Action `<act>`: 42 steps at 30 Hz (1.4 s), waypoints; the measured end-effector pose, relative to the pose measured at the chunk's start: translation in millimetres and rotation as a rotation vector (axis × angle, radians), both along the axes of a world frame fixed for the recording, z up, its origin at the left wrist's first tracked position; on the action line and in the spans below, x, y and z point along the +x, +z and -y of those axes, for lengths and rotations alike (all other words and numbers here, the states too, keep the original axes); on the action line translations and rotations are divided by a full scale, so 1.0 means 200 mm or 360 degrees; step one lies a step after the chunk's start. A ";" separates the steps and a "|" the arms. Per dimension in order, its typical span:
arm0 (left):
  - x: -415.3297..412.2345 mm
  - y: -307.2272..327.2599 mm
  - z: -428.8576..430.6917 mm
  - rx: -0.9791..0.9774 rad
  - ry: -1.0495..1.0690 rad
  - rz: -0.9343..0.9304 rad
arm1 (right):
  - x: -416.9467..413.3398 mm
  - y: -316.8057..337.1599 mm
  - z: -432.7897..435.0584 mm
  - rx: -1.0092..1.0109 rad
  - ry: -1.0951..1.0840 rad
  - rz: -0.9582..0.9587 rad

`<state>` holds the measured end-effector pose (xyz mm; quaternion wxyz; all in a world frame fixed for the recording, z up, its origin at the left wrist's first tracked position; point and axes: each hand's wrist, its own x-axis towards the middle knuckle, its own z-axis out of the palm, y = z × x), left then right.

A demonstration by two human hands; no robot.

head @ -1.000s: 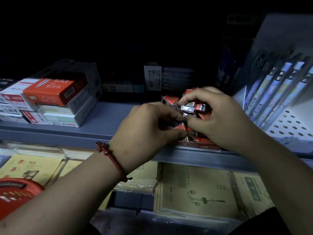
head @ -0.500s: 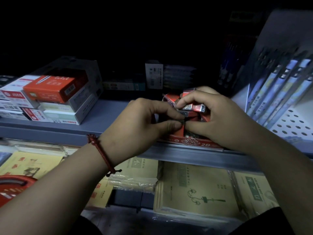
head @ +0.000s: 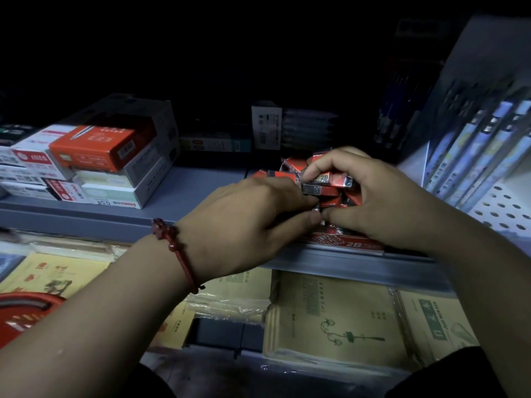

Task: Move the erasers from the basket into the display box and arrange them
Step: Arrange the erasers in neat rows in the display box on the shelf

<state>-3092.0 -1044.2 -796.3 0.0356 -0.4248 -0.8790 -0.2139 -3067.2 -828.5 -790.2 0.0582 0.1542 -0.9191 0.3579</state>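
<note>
**Two hands at work over a box of 2B erasers**

Both hands meet above a red display box [head: 355, 245] that sits at the front edge of a grey shelf [head: 86, 216], its front panel printed "2B". Red-wrapped erasers [head: 330, 193] are heaped inside it, several tilted and out of line. The top eraser [head: 334, 179] also reads "2B". The right hand [head: 382, 196] curls over the heap, fingers on top and thumb at the front, clasping the erasers between them. The left hand [head: 244, 222], with a red cord bracelet [head: 178, 254] at its wrist, reaches in from the side and pinches an eraser between thumb and fingertips, touching the right thumb.

On the shelf to the left stands a stack of cartons: an orange-red carton [head: 94, 147] lies on top, and a white carton [head: 120, 201] below bears a "0.5" mark. Its other print is too blurred to read. Packaged pens [head: 474, 156] lean against a perforated panel [head: 505, 208] at the right. Below the shelf lie kraft-cover notebooks [head: 339, 320] in clear wrap. The rim of a red basket [head: 20, 311] shows at the lower left, and its contents cannot be made out.
</note>
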 end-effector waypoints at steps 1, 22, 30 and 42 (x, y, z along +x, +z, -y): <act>0.01 0.01 0.00 -0.0063 -0.0008 -0.0024 | 0.00 0.00 0.00 0.0002 -0.0009 0.0000; 0.05 -0.03 0.06 -0.0113 -0.0086 -0.0131 | 0.03 -0.04 0.03 -0.0112 -0.0055 -0.0170; 0.05 -0.04 0.06 -0.0055 -0.0114 -0.0134 | 0.03 -0.05 0.03 -0.0111 -0.0068 -0.0160; 0.03 -0.08 0.03 0.0431 0.0127 -0.0089 | 0.03 -0.04 0.02 -0.0082 -0.0012 -0.0216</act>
